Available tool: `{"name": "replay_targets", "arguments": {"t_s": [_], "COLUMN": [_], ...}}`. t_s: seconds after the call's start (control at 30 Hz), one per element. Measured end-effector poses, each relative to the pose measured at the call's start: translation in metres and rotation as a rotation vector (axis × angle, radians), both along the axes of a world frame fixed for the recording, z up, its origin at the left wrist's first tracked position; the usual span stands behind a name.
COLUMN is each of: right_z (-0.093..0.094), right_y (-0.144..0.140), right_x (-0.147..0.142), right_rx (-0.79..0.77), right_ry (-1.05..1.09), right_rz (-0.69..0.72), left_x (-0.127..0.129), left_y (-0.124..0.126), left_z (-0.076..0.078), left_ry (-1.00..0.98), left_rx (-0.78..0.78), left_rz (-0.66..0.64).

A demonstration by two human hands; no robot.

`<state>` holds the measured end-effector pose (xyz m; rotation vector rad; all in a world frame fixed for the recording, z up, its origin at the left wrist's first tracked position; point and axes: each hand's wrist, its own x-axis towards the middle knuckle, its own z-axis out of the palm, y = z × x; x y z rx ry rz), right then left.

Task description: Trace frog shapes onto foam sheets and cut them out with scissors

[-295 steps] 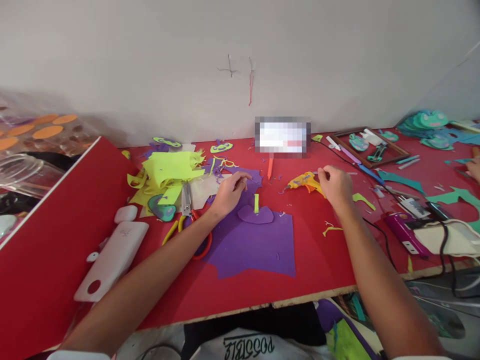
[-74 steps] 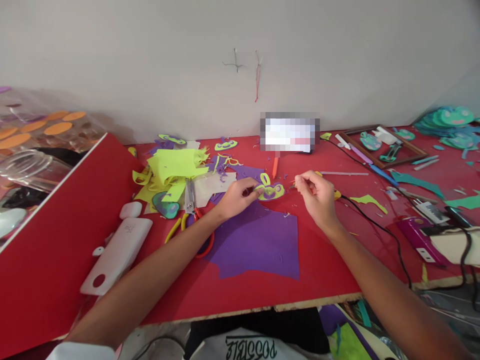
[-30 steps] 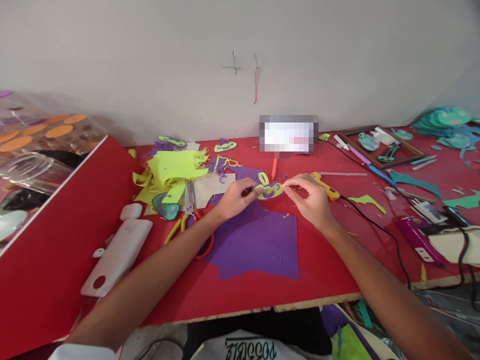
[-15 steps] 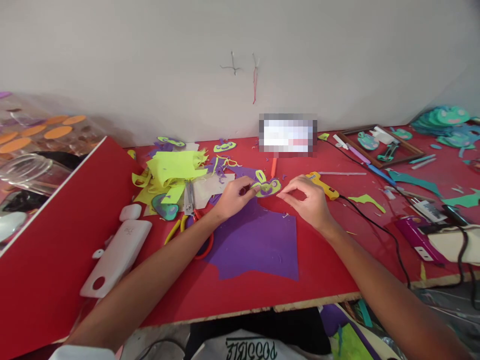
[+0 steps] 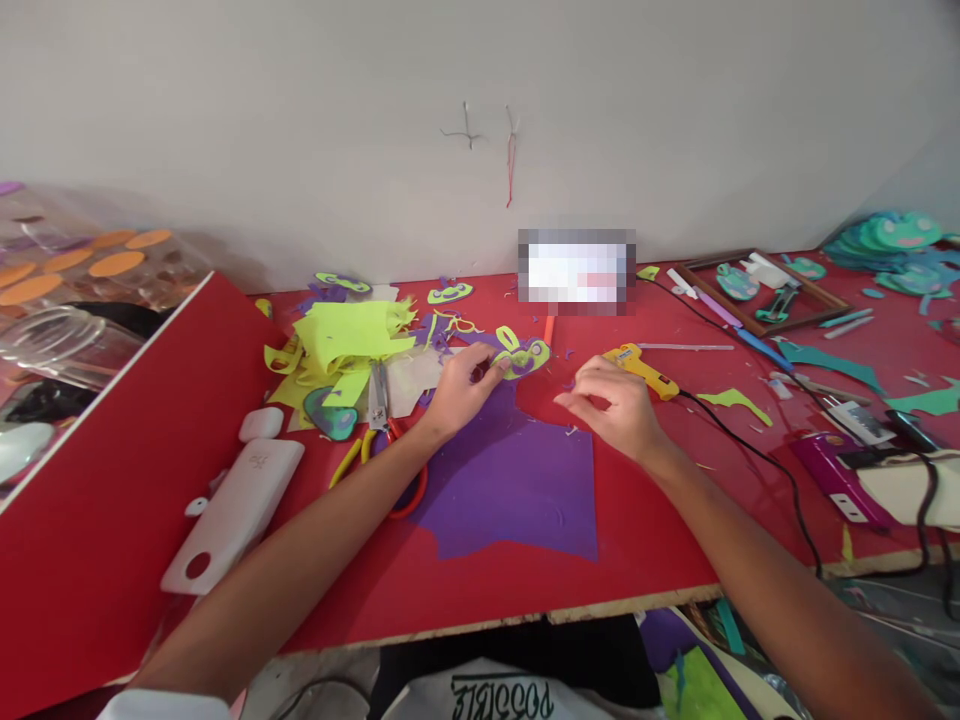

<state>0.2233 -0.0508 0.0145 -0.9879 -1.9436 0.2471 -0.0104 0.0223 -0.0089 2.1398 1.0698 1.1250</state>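
My left hand [image 5: 459,388] pinches a small yellow-green and purple foam cutout [image 5: 521,357] and holds it just above the red table [image 5: 652,520]. My right hand [image 5: 611,405] hovers to the right of the cutout with loosely curled fingers and nothing in it. A yellow glue gun [image 5: 639,367] lies just behind the right hand, its black cord [image 5: 757,455] running off to the right. A purple foam sheet [image 5: 517,485] lies flat below both hands.
Yellow-green foam scraps [image 5: 341,345] and scissors [image 5: 379,405] lie at the left, next to a white device [image 5: 236,510] and a raised red board [image 5: 97,470]. A wooden frame [image 5: 757,290], teal foam shapes [image 5: 885,240] and a purple tool [image 5: 829,475] sit at the right.
The right hand has let go of the cutout and drawn back to the right. The left hand has carried the cutout a little farther back and left.
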Motion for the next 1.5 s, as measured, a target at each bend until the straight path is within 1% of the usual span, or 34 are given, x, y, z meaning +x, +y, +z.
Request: {"name": "replay_targets", "arguments": {"t_s": [0.1, 0.17, 0.2, 0.27, 0.37, 0.5, 0.57, 0.67, 0.73, 0.8, 0.87, 1.0, 1.07, 1.13, 1.2, 1.3, 1.4, 1.5], "right_z": [-0.001, -0.002, -0.002, -0.003, -0.002, 0.0, -0.001, -0.006, -0.009, -0.011, -0.012, -0.011, -0.01, -0.009, -0.009, -0.008, -0.007, -0.003], "right_y": [0.0, 0.001, 0.001, 0.002, 0.003, 0.002, 0.003, 0.004, 0.006, 0.007, 0.007, 0.005, 0.003, 0.002, 0.001, 0.001, 0.002, 0.001], "right_x": [-0.003, -0.004, -0.004, -0.003, -0.002, -0.001, -0.001, -0.001, -0.001, -0.002, -0.005, -0.012, -0.015, -0.017, -0.019, -0.02, -0.02, -0.018], "right_rx": [-0.003, -0.01, -0.004, 0.022, 0.066, 0.06, 0.031, -0.036, -0.122, -0.251, -0.422, -0.785, -0.926, -1.026, -1.077, -1.086, -1.056, -0.995], "right_ry": [-0.075, -0.101, -0.102, -0.083, -0.031, 0.008, 0.007, -0.032, -0.065, -0.069, -0.024, 0.161, 0.273, 0.386, 0.475, 0.543, 0.539, 0.52], "right_rz": [0.178, 0.227, 0.223, 0.174, 0.054, -0.055, -0.101, -0.21, -0.266, -0.279, -0.228, 0.009, 0.122, 0.205, 0.239, 0.215, 0.188, 0.198], "left_x": [0.0, 0.0, 0.0, 0.0, 0.0, -0.001, -0.001, 0.001, 0.002, 0.003, 0.003, 0.003, 0.003, 0.003, 0.003, 0.002, 0.002, 0.001], "left_y": [0.0, -0.001, -0.002, -0.003, -0.003, -0.002, -0.003, -0.006, -0.008, -0.01, -0.012, -0.014, -0.015, -0.015, -0.015, -0.015, -0.014, -0.013], "left_z": [0.0, 0.0, 0.001, 0.001, 0.001, 0.0, 0.001, 0.003, 0.005, 0.007, 0.009, 0.012, 0.012, 0.013, 0.013, 0.013, 0.012, 0.01], "left_ry": [0.008, 0.021, 0.027, 0.038, 0.043, 0.04, 0.043, 0.043, 0.036, 0.025, 0.012, -0.005, -0.01, -0.016, -0.02, -0.028, -0.027, -0.019], "left_rx": [0.009, 0.026, 0.039, 0.059, 0.073, 0.076, 0.076, 0.08, 0.081, 0.075, 0.065, 0.048, 0.047, 0.051, 0.058, 0.069, 0.067, 0.07], "left_rz": [0.014, 0.001, -0.009, -0.024, -0.014, 0.003, -0.014, -0.056, -0.085, -0.111, -0.132, -0.147, -0.142, -0.134, -0.134, -0.14, -0.128, -0.084]}}
